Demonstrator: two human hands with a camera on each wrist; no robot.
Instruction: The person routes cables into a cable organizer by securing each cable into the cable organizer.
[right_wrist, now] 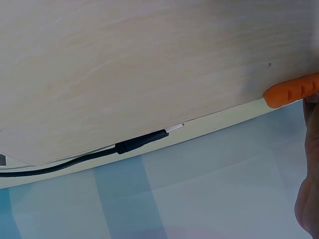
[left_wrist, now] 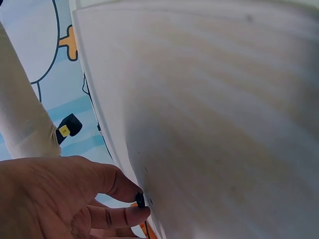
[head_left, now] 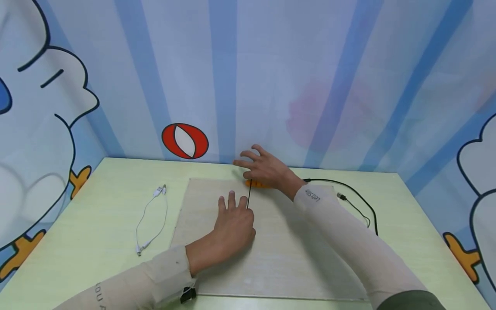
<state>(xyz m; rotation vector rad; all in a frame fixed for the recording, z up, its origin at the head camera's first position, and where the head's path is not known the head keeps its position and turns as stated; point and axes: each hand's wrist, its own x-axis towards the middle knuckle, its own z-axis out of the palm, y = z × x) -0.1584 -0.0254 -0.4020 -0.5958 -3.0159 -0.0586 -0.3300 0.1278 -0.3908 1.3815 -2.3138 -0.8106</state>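
My left hand [head_left: 234, 226] is low over a pale board, its thumb and index finger pinching a small black cable end [left_wrist: 140, 200]. From there a thin black cord [head_left: 249, 194] runs straight to my right hand [head_left: 267, 170], at the board's far edge. Several fingers of the right hand are spread. Beneath that hand lies an orange, ribbed piece with a rounded end [right_wrist: 291, 92]. In the right wrist view a finger is close behind it; I cannot tell whether the right hand grips it or the cord.
The pale board [head_left: 294, 267] covers the table's middle. A white cable [head_left: 165, 211] lies to its left. A thick black cable [head_left: 360, 196] curves along its right, with a black USB plug [head_left: 341, 196] nearby. A patterned backdrop [head_left: 255, 86] rises right behind the table.
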